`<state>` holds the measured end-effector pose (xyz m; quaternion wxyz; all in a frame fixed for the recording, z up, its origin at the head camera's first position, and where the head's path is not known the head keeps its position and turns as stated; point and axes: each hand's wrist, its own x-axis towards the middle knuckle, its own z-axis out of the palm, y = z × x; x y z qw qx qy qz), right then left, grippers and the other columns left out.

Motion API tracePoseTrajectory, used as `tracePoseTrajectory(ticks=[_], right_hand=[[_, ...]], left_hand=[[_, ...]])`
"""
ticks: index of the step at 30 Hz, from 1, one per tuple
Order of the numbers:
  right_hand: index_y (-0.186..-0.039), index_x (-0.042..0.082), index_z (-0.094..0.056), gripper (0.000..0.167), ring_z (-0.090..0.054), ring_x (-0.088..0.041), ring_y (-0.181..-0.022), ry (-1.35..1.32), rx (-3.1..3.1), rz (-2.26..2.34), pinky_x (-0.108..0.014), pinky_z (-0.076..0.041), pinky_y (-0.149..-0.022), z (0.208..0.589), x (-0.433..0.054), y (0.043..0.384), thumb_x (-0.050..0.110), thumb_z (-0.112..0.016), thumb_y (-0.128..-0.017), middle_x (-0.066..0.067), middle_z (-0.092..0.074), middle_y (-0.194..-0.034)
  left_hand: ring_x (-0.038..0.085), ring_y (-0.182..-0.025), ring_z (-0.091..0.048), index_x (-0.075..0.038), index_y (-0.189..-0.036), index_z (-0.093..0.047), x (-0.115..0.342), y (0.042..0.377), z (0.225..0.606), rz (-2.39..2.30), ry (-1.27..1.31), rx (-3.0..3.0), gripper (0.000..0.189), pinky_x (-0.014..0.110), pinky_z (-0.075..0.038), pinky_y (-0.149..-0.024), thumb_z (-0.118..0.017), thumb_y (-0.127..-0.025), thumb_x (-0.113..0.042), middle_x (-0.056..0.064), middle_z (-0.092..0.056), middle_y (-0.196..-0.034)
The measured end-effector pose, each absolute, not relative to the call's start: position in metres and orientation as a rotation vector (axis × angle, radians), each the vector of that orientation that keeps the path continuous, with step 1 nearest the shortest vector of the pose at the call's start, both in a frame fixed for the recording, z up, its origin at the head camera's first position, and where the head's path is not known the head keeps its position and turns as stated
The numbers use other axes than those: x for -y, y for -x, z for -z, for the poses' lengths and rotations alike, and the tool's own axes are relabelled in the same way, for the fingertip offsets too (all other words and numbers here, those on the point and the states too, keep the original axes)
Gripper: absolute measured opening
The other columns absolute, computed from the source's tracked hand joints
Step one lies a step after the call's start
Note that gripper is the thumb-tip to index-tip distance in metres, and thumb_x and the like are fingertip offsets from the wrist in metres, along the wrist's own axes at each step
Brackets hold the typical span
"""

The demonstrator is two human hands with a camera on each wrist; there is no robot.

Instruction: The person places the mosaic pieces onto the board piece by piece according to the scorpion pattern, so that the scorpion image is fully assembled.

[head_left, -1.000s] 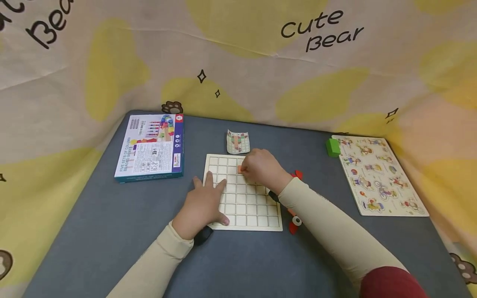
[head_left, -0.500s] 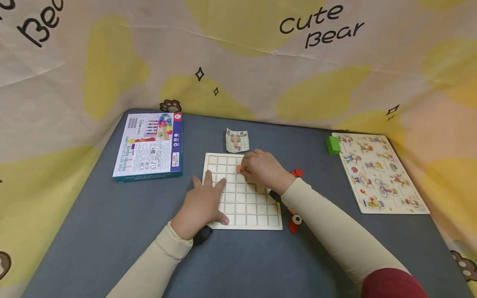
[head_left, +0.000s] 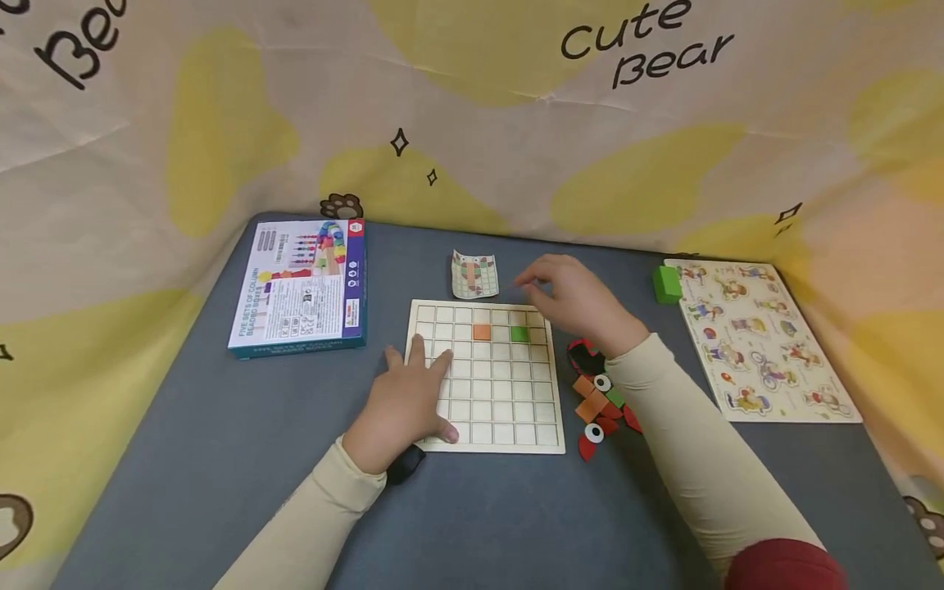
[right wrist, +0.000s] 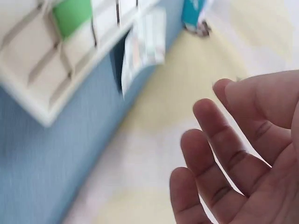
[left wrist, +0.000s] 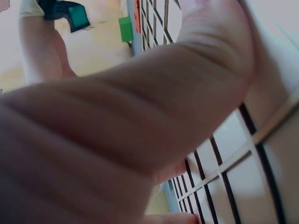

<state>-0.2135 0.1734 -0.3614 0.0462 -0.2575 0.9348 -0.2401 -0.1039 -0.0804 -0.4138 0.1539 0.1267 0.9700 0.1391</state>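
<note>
My left hand (head_left: 401, 401) lies with fingers spread on the left side of a white gridded wooden board (head_left: 483, 410). One orange square tile (head_left: 482, 332) and one green square tile (head_left: 519, 333) sit in cells of its second row from the back. Over the board's back right corner hovers my right hand (head_left: 571, 299); in the right wrist view its fingers (right wrist: 212, 121) are loosely bent and hold nothing. Beside the board, partly under the right forearm, are loose orange tiles (head_left: 590, 406), red pieces (head_left: 587, 447), a green tile (head_left: 614, 397) and round eye pieces (head_left: 593, 433).
A small curled pattern card (head_left: 474, 275) stands behind the board. At the back left lies a boxed toy set (head_left: 298, 287). To the right are a green block (head_left: 667, 284) and a picture puzzle board (head_left: 767, 344). A printed cloth (head_left: 487, 98) hangs behind the table.
My right hand has let go of the orange tile and moved up and right, off the grid. The green tile and the loose pieces now show. The left hand stays put.
</note>
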Motion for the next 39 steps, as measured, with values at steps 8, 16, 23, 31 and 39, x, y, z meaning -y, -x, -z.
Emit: tracePoseTrajectory(ticks=[8,16,23,31,39], right_hand=[[-0.125,0.001,-0.075,0.026,-0.063,-0.035,-0.115,0.555,-2.913,0.623,-0.055,-0.051,-0.098,0.362,-0.247,0.193,0.009,-0.061,-0.106,-0.015,-0.071,-0.125],[-0.11,0.002,-0.08,0.015,-0.067,-0.034,-0.102,0.603,-2.98,0.473,-0.056,-0.054,-0.093,0.402,-0.297,0.139,0.006,-0.074,-0.096,-0.013,-0.074,-0.109],[-0.109,0.005,-0.081,0.019,-0.066,-0.036,-0.102,0.682,-3.062,0.398,-0.058,-0.055,-0.091,0.42,-0.317,0.097,0.007,-0.081,-0.09,-0.013,-0.073,-0.109],[-0.111,0.003,-0.08,0.023,-0.064,-0.038,-0.105,0.615,-3.112,0.315,-0.058,-0.055,-0.092,0.422,-0.317,0.094,0.012,-0.083,-0.09,-0.017,-0.074,-0.111],[-0.106,0.004,-0.082,0.02,-0.065,-0.036,-0.102,0.584,-3.086,0.292,-0.056,-0.056,-0.09,0.42,-0.314,0.098,0.012,-0.086,-0.088,-0.015,-0.076,-0.107]], left_hand=[[0.073,-0.14,-0.026,-0.007,-0.158,-0.05,0.081,0.105,0.415,-0.418,-0.372,-2.785,0.118,0.058,-0.061,-0.073,-0.103,-0.06,-0.048,0.041,-0.027,-0.162],[0.073,-0.14,-0.026,-0.008,-0.158,-0.05,0.081,0.102,0.417,-0.417,-0.36,-2.783,0.119,0.059,-0.061,-0.074,-0.103,-0.06,-0.049,0.04,-0.028,-0.162],[0.073,-0.14,-0.026,-0.007,-0.16,-0.047,0.08,0.104,0.416,-0.4,-0.365,-2.783,0.12,0.06,-0.06,-0.076,-0.102,-0.062,-0.049,0.04,-0.026,-0.163],[0.072,-0.141,-0.024,-0.008,-0.16,-0.047,0.081,0.104,0.413,-0.409,-0.36,-2.773,0.119,0.063,-0.06,-0.077,-0.101,-0.063,-0.049,0.039,-0.024,-0.164],[0.072,-0.141,-0.025,-0.009,-0.16,-0.047,0.081,0.105,0.417,-0.393,-0.371,-2.784,0.119,0.061,-0.06,-0.076,-0.101,-0.062,-0.051,0.039,-0.025,-0.164]])
